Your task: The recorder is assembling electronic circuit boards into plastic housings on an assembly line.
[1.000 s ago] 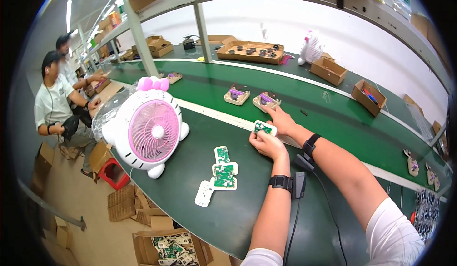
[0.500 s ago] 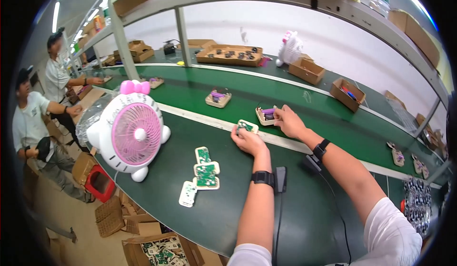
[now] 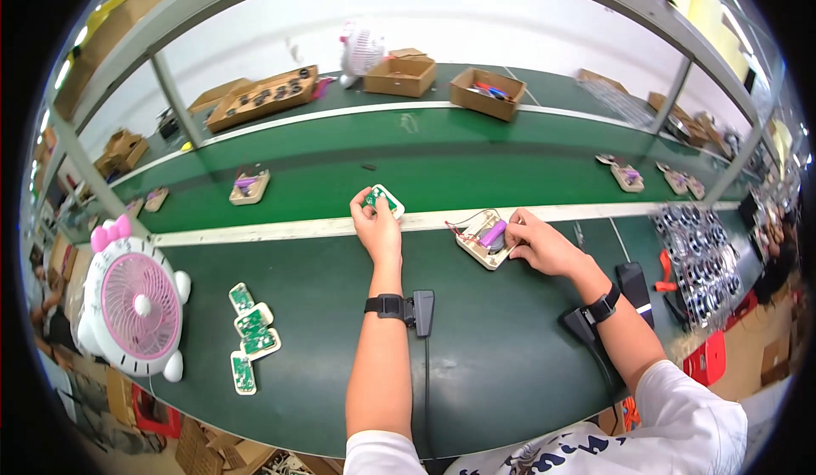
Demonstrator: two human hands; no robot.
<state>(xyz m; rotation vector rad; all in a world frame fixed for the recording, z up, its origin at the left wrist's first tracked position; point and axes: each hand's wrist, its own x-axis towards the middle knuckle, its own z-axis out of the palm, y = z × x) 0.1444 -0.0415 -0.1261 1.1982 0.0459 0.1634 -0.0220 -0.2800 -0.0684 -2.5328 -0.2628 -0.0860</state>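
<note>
My left hand (image 3: pixel 378 230) is closed on a small green circuit board (image 3: pixel 387 200) seated in a cream plastic plate, held above the white rail. To its right, my right hand (image 3: pixel 546 245) grips the right edge of a cream plastic base (image 3: pixel 484 253). That base carries a purple cylindrical battery (image 3: pixel 492 234), a dark round part and thin red wires, and it is tilted at the near side of the rail. Several more circuit boards in cream plates (image 3: pixel 255 319) lie partly overlapping on the dark green table, left of my left forearm.
A white and pink character-shaped fan (image 3: pixel 140 309) stands at the table's left. Similar battery bases (image 3: pixel 250 187) sit along the green belt (image 3: pixel 314 169). Cardboard boxes (image 3: pixel 399 76) line the back shelf. On the right lies a pile of silvery round parts (image 3: pixel 701 262); cables trail from both wrists.
My right hand has brought the battery base off the belt to the near side of the rail. The left hand still holds the circuit board. The view has swung right.
</note>
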